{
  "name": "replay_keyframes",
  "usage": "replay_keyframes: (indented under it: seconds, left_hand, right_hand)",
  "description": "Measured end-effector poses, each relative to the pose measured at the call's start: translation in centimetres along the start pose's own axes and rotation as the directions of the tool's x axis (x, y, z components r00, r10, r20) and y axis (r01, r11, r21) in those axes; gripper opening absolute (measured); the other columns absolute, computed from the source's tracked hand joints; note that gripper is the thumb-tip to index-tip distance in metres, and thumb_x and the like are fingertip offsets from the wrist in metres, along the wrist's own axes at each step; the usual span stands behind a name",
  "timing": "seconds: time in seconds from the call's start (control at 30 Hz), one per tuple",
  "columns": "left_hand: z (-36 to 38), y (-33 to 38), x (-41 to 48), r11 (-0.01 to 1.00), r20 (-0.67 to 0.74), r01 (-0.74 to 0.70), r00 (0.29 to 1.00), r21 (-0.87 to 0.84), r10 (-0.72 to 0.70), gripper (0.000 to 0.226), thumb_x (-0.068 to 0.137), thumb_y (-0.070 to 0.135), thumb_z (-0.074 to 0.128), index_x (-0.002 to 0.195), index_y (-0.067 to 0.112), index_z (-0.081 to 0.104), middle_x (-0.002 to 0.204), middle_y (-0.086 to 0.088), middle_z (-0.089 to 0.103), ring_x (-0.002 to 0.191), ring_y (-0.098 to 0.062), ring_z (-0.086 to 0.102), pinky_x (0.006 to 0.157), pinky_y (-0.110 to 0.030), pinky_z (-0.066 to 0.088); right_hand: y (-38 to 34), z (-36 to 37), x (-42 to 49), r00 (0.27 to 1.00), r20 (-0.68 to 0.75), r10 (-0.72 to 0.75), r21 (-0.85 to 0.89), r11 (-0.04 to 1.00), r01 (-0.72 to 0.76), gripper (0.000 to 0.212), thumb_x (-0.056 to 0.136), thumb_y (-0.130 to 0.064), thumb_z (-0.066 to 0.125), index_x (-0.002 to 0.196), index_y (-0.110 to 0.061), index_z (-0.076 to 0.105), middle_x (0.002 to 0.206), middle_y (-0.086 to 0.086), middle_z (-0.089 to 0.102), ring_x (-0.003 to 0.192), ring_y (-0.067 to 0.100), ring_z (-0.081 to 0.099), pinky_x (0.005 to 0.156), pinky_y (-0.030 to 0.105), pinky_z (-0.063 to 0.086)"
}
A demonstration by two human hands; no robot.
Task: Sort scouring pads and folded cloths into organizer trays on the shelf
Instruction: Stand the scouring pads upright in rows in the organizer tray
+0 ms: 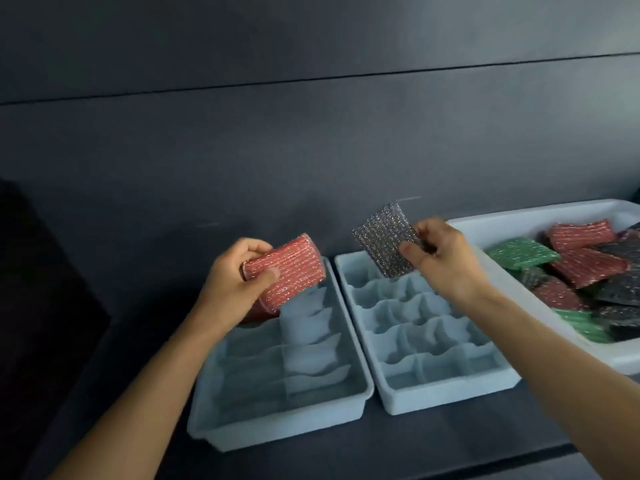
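A red scouring pad [289, 271] tilts above the left divided tray [277, 424]; a silver-grey scouring pad [384, 237] tilts over the right divided tray [436, 393]. Red, green and dark pads fill the white bin [519, 220] on the shelf [381, 459].

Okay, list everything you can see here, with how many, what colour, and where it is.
Divided plastic organizer trays: two, pale blue, side by side on the dark shelf; left tray, right tray.
Red sparkly scouring pad: one, held above the left tray's far end.
Silver-grey metallic scouring pad: one, held above the right tray's far end.
Large open bin: one, white, at far right.
Loose scouring pads in the bin: a pile of red, green and dark grey; exact count unclear.
Shelf surface: one, dark grey.
Left hand: gripping the red pad.
Right hand: pinching the silver pad.
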State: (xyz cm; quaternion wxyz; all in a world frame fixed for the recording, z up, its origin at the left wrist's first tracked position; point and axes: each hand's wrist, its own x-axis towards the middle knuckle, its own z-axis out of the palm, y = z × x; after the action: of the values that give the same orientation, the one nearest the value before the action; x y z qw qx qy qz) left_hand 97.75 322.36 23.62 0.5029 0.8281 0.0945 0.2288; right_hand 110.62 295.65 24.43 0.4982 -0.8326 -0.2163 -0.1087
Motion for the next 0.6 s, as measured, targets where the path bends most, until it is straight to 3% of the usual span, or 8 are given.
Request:
replay_keyframes:
  seconds: [0.1,0.2,0.37,0.53,0.6]
  left_hand:
    - [-4.3,-2.2,-0.3,0.998,0.011,0.039,0.999,0.044,-0.04,0.02,0.086,0.007,0.071,0.098,0.023,0.066,0.095,0.004,0.072,0.082,-0.005,0.069,0.066,-0.016,0.052]
    - [-5.8,-4.4,-0.4,0.99,0.085,0.069,0.993,0.123,-0.08,0.016,0.086,0.011,0.073,0.095,0.022,0.067,0.097,0.004,0.073,0.085,-0.006,0.07,0.069,-0.019,0.053]
    - [-5.0,-6.8,0.5,0.974,0.047,0.025,0.998,0.226,-0.037,0.013,0.086,0.011,0.073,0.092,0.02,0.066,0.095,0.003,0.071,0.081,-0.014,0.069,0.064,-0.029,0.057]
    - [-4.5,-8.3,1.7,0.867,0.094,-0.053,0.996,0.495,0.007,0.016,0.08,0.017,0.078,0.093,0.023,0.072,0.102,0.006,0.071,0.095,-0.015,0.066,0.085,-0.031,0.051]
    - [-4.3,-8.7,1.7,0.799,0.091,-0.079,0.995,0.597,0.031,0.017,0.078,0.021,0.081,0.094,0.023,0.074,0.102,0.009,0.066,0.099,-0.014,0.061,0.086,-0.03,0.047]
  right_hand:
    - [-1.4,3.3,-0.6,0.999,0.042,-0.017,0.086,0.996,0.013,0.016,0.087,-0.013,0.067,0.081,-0.013,0.052,0.063,-0.001,0.052,0.049,0.003,0.04,0.05,0.013,0.035]
    - [-2.7,6.2,-1.2,0.996,0.084,-0.021,0.176,0.984,0.006,0.017,0.087,-0.008,0.067,0.08,-0.015,0.052,0.063,-0.005,0.056,0.049,-0.001,0.044,0.053,0.013,0.039]
    - [-4.0,8.9,-1.6,0.993,0.115,-0.025,0.212,0.977,0.0,0.014,0.087,-0.008,0.067,0.082,-0.013,0.054,0.066,-0.005,0.06,0.054,0.003,0.049,0.064,0.032,0.049]
    - [-4.5,9.3,-1.6,0.995,0.096,-0.031,0.212,0.977,0.01,0.016,0.086,-0.007,0.067,0.081,-0.016,0.055,0.064,-0.008,0.06,0.053,0.001,0.049,0.065,0.034,0.05]
    - [-4.4,9.5,-1.7,0.995,0.088,-0.043,0.208,0.978,0.024,0.018,0.086,-0.006,0.067,0.079,-0.017,0.054,0.064,-0.009,0.059,0.052,0.0,0.048,0.062,0.024,0.048]
